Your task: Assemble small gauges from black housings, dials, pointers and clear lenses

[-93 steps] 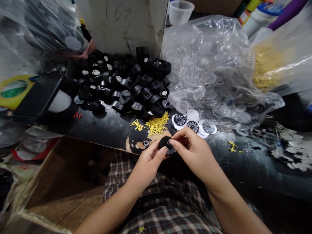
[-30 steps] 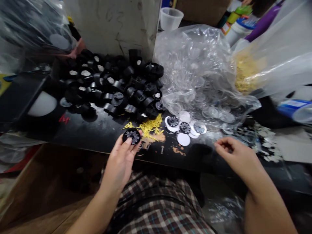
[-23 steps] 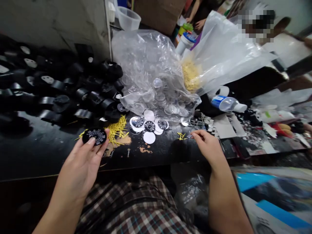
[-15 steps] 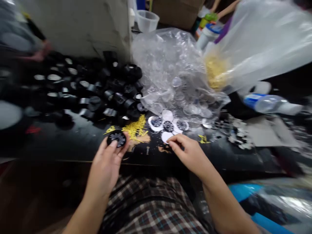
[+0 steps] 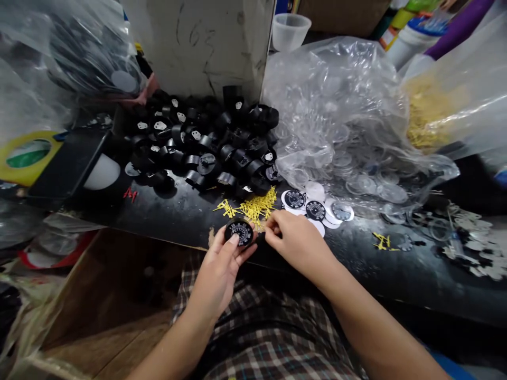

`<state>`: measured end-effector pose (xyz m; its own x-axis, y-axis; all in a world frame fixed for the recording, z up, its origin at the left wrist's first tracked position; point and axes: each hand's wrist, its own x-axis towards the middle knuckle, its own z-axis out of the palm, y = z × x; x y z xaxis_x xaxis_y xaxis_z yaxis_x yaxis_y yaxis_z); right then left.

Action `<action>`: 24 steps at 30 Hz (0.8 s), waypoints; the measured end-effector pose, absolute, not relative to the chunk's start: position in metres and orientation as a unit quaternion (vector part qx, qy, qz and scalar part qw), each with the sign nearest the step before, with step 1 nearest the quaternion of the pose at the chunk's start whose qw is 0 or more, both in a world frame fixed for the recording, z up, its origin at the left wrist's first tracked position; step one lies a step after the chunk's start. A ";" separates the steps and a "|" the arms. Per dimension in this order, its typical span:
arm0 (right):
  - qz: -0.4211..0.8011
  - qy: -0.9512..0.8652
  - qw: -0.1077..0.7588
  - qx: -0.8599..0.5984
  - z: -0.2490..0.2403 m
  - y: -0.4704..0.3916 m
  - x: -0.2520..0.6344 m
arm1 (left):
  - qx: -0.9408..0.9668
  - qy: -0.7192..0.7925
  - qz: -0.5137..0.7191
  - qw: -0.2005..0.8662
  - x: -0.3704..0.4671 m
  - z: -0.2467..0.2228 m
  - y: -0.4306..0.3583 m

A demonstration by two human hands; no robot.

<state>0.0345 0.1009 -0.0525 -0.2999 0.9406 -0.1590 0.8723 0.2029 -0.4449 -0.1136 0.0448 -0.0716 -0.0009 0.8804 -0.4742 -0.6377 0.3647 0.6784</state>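
Observation:
My left hand (image 5: 222, 261) holds a round black dial (image 5: 239, 232) with white markings, its thumb lying on the face. Close to its right, my right hand (image 5: 295, 237) has its fingers pinched together beside a pile of yellow pointers (image 5: 257, 207); whatever the fingertips hold, if anything, is hidden. Behind the right hand lie white discs (image 5: 315, 191) and black printed dial discs (image 5: 316, 210), overlapping on the black table (image 5: 190, 211). Many black round housings (image 5: 206, 163) are heaped behind the left hand.
A clear plastic bag (image 5: 336, 95) of transparent discs spreads behind the discs. Another bag holds yellow parts (image 5: 425, 116). Red pieces (image 5: 130, 194), a black tray (image 5: 69, 161) and a yellow tape roll (image 5: 27, 155) are at left. White parts (image 5: 475, 237) lie at right.
The camera view has swung left. My right hand has moved from the white discs toward the yellow pile and my left hand, which still holds the black dial.

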 end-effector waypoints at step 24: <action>0.362 -0.726 0.285 -0.511 -0.039 0.076 0.048 | 0.226 0.440 0.534 0.686 -0.089 -0.074 0.056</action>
<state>0.0475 0.0764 -0.0391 -0.3156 0.9479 0.0433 0.5348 0.2154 -0.8170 -0.0893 0.0563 -0.0738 0.0440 0.9310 -0.3624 -0.5336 0.3285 0.7793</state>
